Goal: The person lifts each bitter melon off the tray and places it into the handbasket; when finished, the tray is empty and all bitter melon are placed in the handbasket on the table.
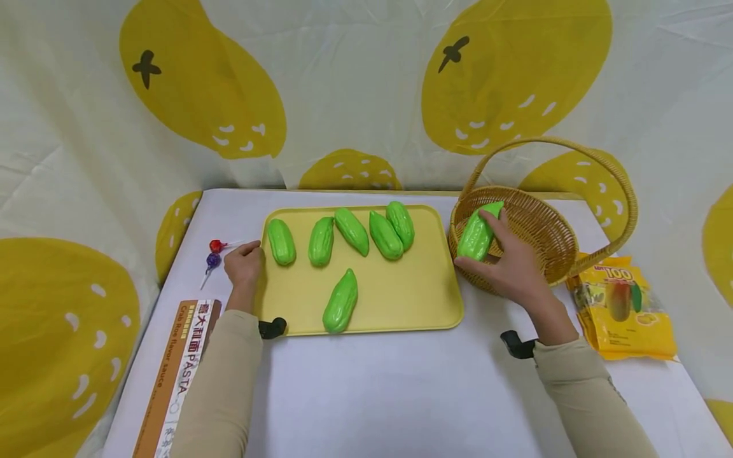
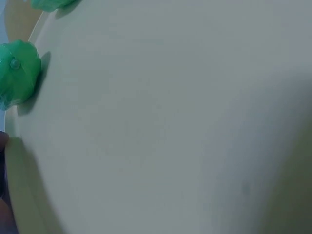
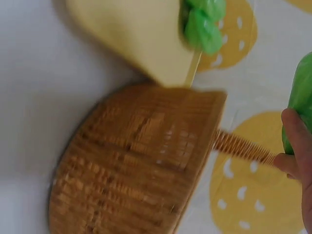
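Observation:
My right hand [image 1: 513, 266] holds a green bitter melon [image 1: 476, 238] over the left rim of the wicker basket [image 1: 554, 235], thumb on one side and fingers on the other. In the right wrist view, part of that bitter melon shows above the basket's side [image 3: 131, 156]. At the left edge of the yellow tray [image 1: 406, 292], my left hand [image 1: 244, 264] grips the rim with curled fingers. Several more bitter melons lie on the tray: most sit along its back half, and one [image 1: 340, 302] lies nearer the front.
Left of the tray lie a red lollipop [image 1: 216, 246] and a purple lollipop [image 1: 213, 260]. A long pasta box [image 1: 172, 375] is beside the left forearm. A yellow candy bag [image 1: 624, 308] lies right of the basket, whose tall handle [image 1: 630, 197] arches above it.

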Demonstrator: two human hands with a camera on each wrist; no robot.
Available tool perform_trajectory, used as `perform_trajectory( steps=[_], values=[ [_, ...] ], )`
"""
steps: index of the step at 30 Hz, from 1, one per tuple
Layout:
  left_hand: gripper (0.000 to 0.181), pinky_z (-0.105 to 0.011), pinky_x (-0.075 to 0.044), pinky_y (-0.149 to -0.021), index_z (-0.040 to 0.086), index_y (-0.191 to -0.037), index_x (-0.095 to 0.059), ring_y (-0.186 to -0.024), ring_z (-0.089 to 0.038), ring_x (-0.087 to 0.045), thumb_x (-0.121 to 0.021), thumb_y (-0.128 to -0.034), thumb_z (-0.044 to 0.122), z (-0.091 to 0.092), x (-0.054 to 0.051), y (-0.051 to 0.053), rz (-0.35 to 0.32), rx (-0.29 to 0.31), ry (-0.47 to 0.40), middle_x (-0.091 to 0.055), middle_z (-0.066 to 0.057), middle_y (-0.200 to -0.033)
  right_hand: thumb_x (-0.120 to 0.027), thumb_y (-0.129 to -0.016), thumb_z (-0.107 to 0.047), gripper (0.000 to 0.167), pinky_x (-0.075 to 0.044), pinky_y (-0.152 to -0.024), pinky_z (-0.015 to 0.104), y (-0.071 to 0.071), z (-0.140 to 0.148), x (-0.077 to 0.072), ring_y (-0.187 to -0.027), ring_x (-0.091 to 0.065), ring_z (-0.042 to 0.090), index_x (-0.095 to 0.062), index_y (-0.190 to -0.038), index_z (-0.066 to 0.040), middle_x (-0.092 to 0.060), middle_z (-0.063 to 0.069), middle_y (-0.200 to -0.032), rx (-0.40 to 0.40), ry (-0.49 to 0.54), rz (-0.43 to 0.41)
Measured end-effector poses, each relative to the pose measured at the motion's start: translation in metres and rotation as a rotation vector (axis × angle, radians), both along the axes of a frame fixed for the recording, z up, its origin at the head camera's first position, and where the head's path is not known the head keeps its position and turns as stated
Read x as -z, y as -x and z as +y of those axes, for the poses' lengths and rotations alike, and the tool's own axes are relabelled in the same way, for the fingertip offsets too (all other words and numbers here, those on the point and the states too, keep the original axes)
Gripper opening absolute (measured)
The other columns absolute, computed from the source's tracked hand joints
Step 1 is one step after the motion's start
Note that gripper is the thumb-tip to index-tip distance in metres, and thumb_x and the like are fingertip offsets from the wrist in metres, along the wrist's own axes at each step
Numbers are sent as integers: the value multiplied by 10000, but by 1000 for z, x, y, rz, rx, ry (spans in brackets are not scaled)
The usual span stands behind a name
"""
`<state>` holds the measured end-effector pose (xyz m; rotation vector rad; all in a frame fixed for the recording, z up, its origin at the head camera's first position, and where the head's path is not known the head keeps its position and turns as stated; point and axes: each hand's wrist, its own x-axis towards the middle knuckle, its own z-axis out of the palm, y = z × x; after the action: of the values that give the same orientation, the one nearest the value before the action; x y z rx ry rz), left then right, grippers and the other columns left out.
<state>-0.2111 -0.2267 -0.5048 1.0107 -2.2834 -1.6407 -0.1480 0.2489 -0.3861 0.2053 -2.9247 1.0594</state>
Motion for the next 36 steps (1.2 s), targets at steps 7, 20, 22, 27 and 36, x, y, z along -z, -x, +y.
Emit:
perform_trajectory(
  steps=[7,20,22,27,36],
  values=[
    [334,-414,-461,-1119,22,-1227,-734,-1309,-308,-584,-565,-954,112,0,1,0,10,-7,11,-677,-190,-1338,-808,-839,-488,1036,-455,-984,661,9,27,6,-1285,-523,557,-199,-1645,-258,-33,218,-1693,102,-30,-33],
    [321,-403,-457,-1127,31,-1222,-739,-1314,-300,-584,-577,-958,118,1,3,1,16,-21,10,-683,-181,-1331,-772,-850,-546,1075,-218,-1154,744,33,73,36,-1503,-59,600,-135,-1655,-226,77,237,-1678,205,-17,-105],
    [325,-403,-457,-1125,36,-1224,-739,-1311,-299,-583,-577,-955,122,1,3,1,15,-24,4,-684,-176,-1332,-758,-861,-552,1071,-222,-1144,752,35,77,39,-1491,-58,618,-129,-1655,-203,84,261,-1668,203,-42,-114],
    [329,-401,-468,-1104,43,-1235,-735,-1294,-298,-589,-578,-959,132,1,4,1,10,-15,-4,-687,-174,-1326,-718,-879,-588,1076,-238,-1107,781,38,84,46,-1458,-56,663,-93,-1655,-181,112,309,-1641,184,-116,-170],
    [327,-395,-473,-1086,44,-1228,-739,-1264,-288,-602,-578,-957,131,-1,7,1,8,-18,16,-695,-174,-1311,-682,-907,-590,1072,-331,-1042,781,44,91,52,-1353,-226,725,-66,-1648,-121,36,449,-1571,96,-226,-258]
  ],
)
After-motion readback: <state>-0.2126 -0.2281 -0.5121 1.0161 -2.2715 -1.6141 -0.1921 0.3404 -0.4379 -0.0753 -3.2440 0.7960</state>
